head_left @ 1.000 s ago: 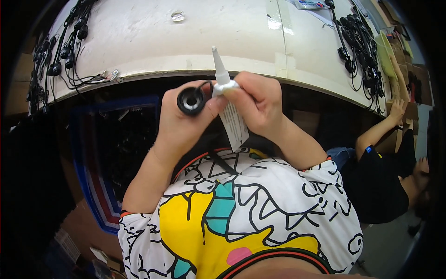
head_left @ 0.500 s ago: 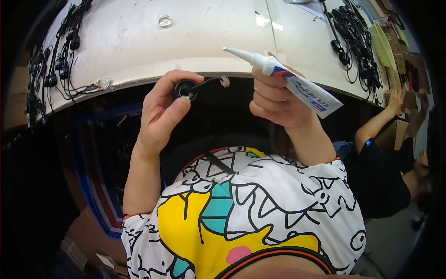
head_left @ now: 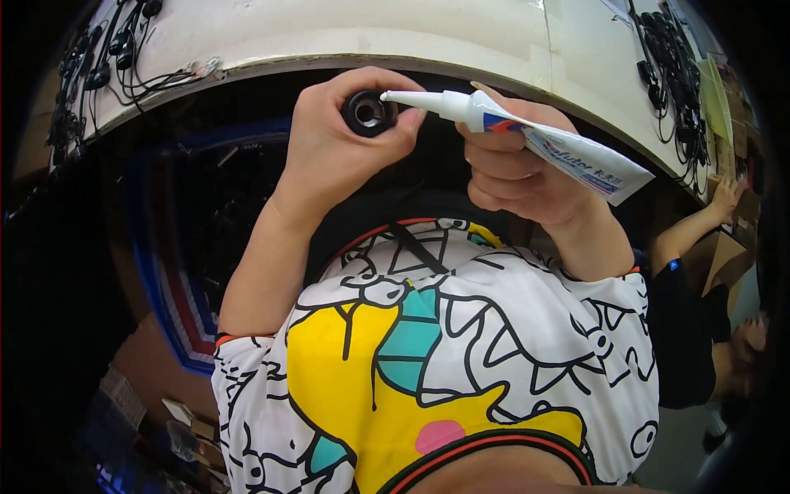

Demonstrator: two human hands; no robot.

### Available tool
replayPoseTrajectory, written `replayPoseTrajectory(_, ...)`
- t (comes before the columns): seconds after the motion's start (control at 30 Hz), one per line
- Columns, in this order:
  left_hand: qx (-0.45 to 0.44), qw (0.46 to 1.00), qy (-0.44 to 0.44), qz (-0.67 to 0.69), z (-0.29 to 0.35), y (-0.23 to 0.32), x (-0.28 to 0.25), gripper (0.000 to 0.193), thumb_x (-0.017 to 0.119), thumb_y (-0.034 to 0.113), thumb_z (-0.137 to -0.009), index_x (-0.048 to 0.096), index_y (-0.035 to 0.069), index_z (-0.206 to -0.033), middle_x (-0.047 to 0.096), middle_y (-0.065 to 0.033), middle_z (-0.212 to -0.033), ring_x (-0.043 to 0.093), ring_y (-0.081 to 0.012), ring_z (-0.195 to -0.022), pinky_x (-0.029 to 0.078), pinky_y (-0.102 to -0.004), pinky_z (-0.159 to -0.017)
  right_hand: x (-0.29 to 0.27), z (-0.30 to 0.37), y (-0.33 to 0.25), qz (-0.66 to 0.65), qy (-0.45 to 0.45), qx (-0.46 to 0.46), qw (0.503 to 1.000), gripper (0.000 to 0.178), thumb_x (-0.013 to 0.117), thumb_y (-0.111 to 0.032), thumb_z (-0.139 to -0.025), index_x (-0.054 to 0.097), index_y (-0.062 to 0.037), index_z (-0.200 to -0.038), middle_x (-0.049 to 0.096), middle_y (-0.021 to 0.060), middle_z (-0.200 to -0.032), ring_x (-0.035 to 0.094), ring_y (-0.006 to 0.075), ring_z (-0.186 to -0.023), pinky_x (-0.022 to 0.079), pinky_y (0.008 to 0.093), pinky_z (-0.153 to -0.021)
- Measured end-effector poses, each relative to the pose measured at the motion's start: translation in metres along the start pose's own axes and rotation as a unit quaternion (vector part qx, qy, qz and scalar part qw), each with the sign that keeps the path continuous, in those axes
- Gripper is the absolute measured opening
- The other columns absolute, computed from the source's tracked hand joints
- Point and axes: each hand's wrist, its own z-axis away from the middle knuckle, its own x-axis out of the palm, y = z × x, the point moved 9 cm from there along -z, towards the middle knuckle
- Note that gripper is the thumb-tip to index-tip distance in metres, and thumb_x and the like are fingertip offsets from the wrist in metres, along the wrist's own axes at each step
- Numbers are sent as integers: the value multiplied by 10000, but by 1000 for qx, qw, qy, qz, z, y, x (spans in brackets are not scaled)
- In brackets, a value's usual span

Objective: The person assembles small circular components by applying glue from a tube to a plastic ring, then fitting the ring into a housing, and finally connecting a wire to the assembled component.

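My left hand [head_left: 329, 140] is closed around a small round black part [head_left: 367, 114], whose open end with a silvery inner ring faces up. What the part belongs to is hidden in my fingers. Gripped in my right hand [head_left: 522, 169] is a white squeeze tube [head_left: 586, 163] with blue and red print, like a glue tube. Its long white nozzle [head_left: 424, 100] points left, and the tip, with a small whitish bead, lies over the part's upper right rim. Whether the tip touches the rim I cannot tell.
A white table [head_left: 395, 29] lies ahead, its front edge just beyond my hands. Black cables with small black housings [head_left: 123, 49] hang at the left; another cable bundle [head_left: 662, 74] lies at the right. At the far right, another person's arm [head_left: 691, 235] reaches toward cardboard boxes [head_left: 724, 255].
My left hand has moved right and turned the black part's open end upward; its short lead is now hidden. The tube's nozzle tip has come to the part's rim. The view has shifted.
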Motion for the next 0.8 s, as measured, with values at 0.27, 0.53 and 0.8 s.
replayPoseTrajectory(0.27, 11, 1000, 8, -8, -2, -5, -2, 168, 598, 44, -678, 644, 26, -839, 614, -36, -683, 535, -65, -583, 423, -178, -560, -2, -4, -1, 71, 44, 7, 996, 386, 281, -338, -949, 389, -120, -649, 326, -66, -442, 279, 27, -342, 283, 192, -385)
replayPoseTrajectory(0.53, 1, 1000, 14, -14, 0, -6, -2, 190, 600, 27, -656, 644, 33, -841, 631, -46, -725, 570, -85, -627, 442, -189, -598, -9, -5, -7, 177, 167, 9, 970, 346, 381, -306, -929, 465, -81, -680, 363, -52, -447, 288, 28, -339, 260, 180, -366)
replayPoseTrajectory(0.8, 46, 997, 37, -55, -5, -5, -3, 197, 628, 1, -643, 641, 34, -837, 639, -53, -758, 594, -109, -672, 463, -203, -640, -11, 2, -26, 295, 279, -43, 913, 269, 497, -242, -880, 579, 12, -847, 472, -15, -534, 359, 12, -404, 237, 164, -353)
